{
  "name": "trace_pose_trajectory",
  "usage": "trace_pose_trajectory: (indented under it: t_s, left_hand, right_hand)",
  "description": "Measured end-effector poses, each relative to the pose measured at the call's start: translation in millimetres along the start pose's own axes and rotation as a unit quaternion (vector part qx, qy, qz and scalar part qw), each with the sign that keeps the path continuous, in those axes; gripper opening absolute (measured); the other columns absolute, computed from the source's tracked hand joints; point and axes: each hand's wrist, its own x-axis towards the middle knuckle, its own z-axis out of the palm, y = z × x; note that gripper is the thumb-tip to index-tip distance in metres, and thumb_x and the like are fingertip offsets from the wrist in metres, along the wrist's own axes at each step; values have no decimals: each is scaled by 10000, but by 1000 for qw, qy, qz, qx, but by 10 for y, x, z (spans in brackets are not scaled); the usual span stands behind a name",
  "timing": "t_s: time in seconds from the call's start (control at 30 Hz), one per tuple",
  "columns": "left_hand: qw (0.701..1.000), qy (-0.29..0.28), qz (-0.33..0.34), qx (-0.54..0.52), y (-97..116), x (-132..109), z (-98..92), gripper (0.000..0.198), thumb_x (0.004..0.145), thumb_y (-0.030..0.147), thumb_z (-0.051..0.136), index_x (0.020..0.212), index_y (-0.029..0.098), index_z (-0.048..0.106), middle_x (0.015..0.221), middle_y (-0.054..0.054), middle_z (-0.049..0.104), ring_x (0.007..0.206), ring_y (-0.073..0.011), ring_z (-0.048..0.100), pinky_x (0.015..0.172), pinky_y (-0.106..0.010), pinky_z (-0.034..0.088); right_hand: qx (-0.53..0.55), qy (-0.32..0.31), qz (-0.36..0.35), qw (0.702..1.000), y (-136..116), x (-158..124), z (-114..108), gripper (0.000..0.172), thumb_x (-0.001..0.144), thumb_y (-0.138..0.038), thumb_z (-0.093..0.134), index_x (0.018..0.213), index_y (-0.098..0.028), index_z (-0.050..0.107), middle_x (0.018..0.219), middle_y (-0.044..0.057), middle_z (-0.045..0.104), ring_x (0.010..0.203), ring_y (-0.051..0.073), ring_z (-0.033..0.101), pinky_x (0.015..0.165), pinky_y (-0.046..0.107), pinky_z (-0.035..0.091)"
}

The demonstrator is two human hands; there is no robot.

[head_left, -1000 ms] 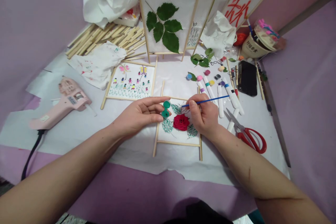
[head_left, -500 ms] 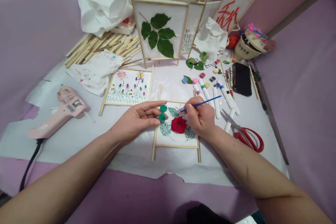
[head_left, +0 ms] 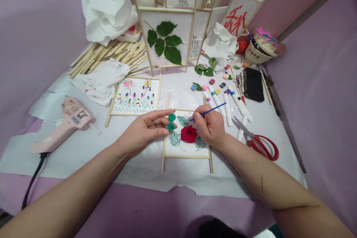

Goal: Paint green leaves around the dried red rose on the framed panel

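Note:
A small wooden-framed paper panel (head_left: 186,151) lies on the white sheet in front of me, with a red rose (head_left: 189,134) and painted green leaves on it. My right hand (head_left: 209,127) pinches a thin blue paintbrush (head_left: 212,110), its tip on a leaf near the panel's top edge. My left hand (head_left: 145,131) rests at the panel's left side, thumb and fingers closed on a small green paint pot with its open lid (head_left: 171,122).
A pink glue gun (head_left: 67,118) lies at left with its black cord. Red scissors (head_left: 259,142), white paint tubes (head_left: 231,100) and a black phone (head_left: 253,84) lie at right. Another painted panel (head_left: 136,96), a standing leaf screen (head_left: 165,41), wooden sticks and crumpled tissue sit behind.
The view has tilted up slightly, so everything sits lower in frame. Both hands stay at the panel; the brush tip has shifted a little along the upper leaf.

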Motion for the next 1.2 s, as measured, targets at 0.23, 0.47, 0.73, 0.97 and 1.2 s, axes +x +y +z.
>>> trace_pose_trajectory:
  t_s: [0.23,0.47,0.73,0.97,1.2]
  left_hand:
    - [1000,14,-1,3,18,-1,37,493,631,219,959,1099,324,844,858,4,742,840,-148,703,803,-280,538]
    - [1000,9,19,1,25,-13,40,491,641,191,941,1110,297,839,866,8,748,911,-177,720,896,-323,538]
    - [999,6,27,-32,27,-24,56,488,633,168,959,1094,273,841,841,5,767,923,-177,745,955,-326,526]
    - [998,2,29,-47,39,-28,61,478,635,161,962,1086,266,842,848,3,776,908,-162,755,999,-315,509]
    - [999,14,33,-41,58,-41,95,469,618,145,954,1063,239,838,829,-7,766,874,-186,752,1008,-372,507]
  right_hand:
    - [1,7,-4,1000,7,5,1,170,993,-223,489,841,-243,561,699,-6,646,582,144,576,561,297,440]
    - [24,34,6,999,3,7,-5,171,986,-214,496,830,-237,562,694,-11,624,598,144,577,598,292,455]
    - [57,55,70,994,68,5,18,256,1001,-294,462,764,-237,541,690,-7,599,607,147,582,612,294,462]
    - [61,60,80,993,87,34,48,258,995,-309,454,757,-240,526,721,1,621,623,145,591,627,289,461]
    - [42,35,67,996,87,29,62,179,977,-294,476,815,-243,530,618,-38,544,545,139,518,564,277,402]
